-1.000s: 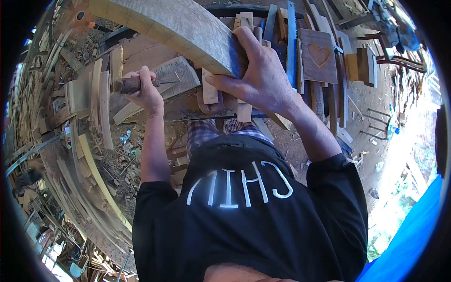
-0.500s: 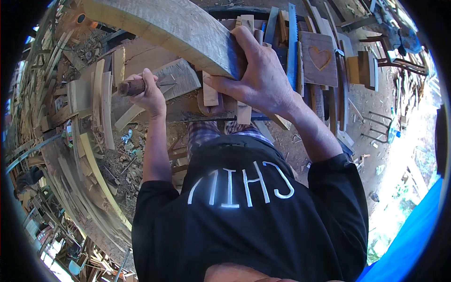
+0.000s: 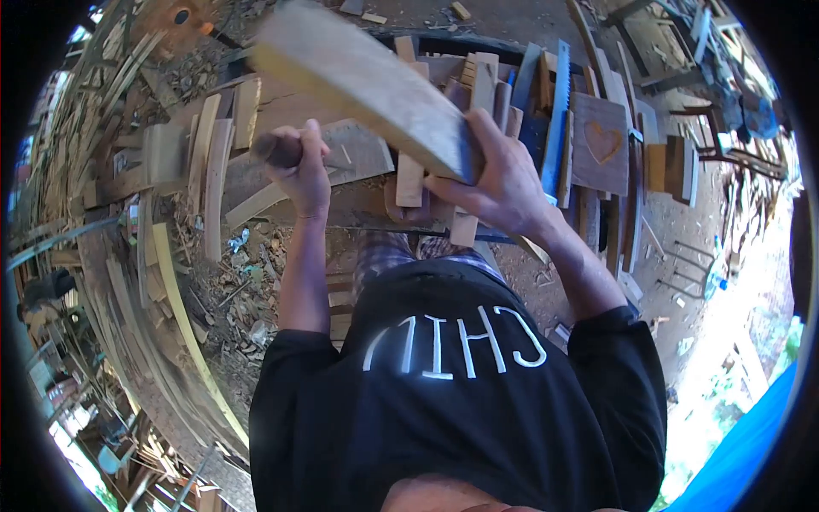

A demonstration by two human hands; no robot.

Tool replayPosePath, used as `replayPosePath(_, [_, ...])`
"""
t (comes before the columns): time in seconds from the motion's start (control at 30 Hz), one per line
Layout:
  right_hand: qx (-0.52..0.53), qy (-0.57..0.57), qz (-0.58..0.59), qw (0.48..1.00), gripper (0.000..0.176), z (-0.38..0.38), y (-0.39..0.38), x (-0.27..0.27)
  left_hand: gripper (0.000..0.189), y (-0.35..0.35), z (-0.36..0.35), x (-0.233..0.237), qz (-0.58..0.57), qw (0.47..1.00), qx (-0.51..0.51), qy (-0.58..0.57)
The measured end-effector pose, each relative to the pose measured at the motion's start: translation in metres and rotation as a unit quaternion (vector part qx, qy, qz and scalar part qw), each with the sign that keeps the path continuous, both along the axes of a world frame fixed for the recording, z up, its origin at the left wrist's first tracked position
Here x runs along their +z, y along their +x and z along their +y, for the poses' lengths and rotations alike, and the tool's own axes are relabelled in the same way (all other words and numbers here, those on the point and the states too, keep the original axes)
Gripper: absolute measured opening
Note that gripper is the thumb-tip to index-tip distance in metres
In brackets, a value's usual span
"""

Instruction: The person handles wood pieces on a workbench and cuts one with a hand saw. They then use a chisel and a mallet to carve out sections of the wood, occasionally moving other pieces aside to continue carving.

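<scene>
My right hand [image 3: 512, 175] grips one end of a thick wooden block [image 3: 367, 81], raised over the bench and tilted up to the left. My left hand [image 3: 305, 175] is closed round the stout brown wooden handle of a chisel [image 3: 281, 151], its handle end towards me; the blade is mostly hidden by the hand. Under the left hand lies a pale wooden board [image 3: 363, 162] with a curved edge. Short wooden strips [image 3: 410, 179] lie to the right of that board, below the block.
A blue handsaw [image 3: 556, 124] and a wooden panel with a carved heart [image 3: 602, 147] lie at the bench's right. Curved wooden slats [image 3: 219, 183] stand at left. Timber offcuts [image 3: 136, 290] fill the left side. A metal rack [image 3: 687, 269] stands on the right floor.
The wooden block in my right hand has moved down and to the right in view and is blurred. My left hand with the chisel appears further right. The whole view has shifted slightly.
</scene>
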State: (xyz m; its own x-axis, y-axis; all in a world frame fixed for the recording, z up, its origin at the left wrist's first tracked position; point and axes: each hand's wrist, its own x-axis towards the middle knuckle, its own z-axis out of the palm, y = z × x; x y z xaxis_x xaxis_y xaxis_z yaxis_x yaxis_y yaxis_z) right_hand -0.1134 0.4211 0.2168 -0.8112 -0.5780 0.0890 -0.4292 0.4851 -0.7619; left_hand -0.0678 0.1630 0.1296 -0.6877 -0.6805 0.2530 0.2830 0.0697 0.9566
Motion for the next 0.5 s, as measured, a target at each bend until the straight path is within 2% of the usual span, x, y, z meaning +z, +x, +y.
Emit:
replayPosePath(0.03, [-0.022, 0.015, -0.051, 0.998, 0.057, 0.005, 0.000, -0.007, 0.018, 0.004, -0.008, 0.002, -0.041, 0.997, -0.035, -0.049])
replayPosePath(0.07, [-0.044, 0.030, -0.101, 0.993, 0.057, 0.010, 0.001, -0.013, 0.018, 0.006, -0.016, 0.000, -0.041, 0.997, -0.026, -0.052])
replayPosePath(0.13, [-0.095, 0.051, -0.121, 0.987, 0.056, 0.019, 0.006, -0.035, 0.025, 0.009, -0.032, -0.012, -0.240, 0.946, -0.076, -0.206])
replayPosePath(0.17, [-0.112, 0.076, -0.145, 0.980, 0.055, 0.025, 0.010, -0.041, 0.025, 0.014, -0.040, -0.018, -0.240, 0.945, -0.069, -0.210])
replayPosePath(0.23, [-0.134, 0.094, -0.182, 0.970, 0.059, 0.039, 0.018, -0.065, 0.038, 0.026, -0.060, -0.037, -0.298, 0.850, -0.114, -0.420])
replayPosePath(0.27, [-0.146, 0.098, -0.212, 0.961, 0.063, 0.045, 0.023, -0.072, 0.038, 0.034, -0.070, -0.049, -0.300, 0.847, -0.114, -0.424])
replayPosePath(0.37, [-0.180, 0.094, -0.203, 0.958, 0.060, 0.056, 0.042, -0.094, 0.061, 0.054, -0.093, -0.076, -0.412, 0.763, -0.185, -0.462])
replayPosePath(0.5, [-0.209, 0.118, -0.227, 0.944, 0.059, 0.055, 0.054, -0.095, 0.058, 0.049, -0.094, -0.071, -0.428, 0.747, -0.221, -0.459])
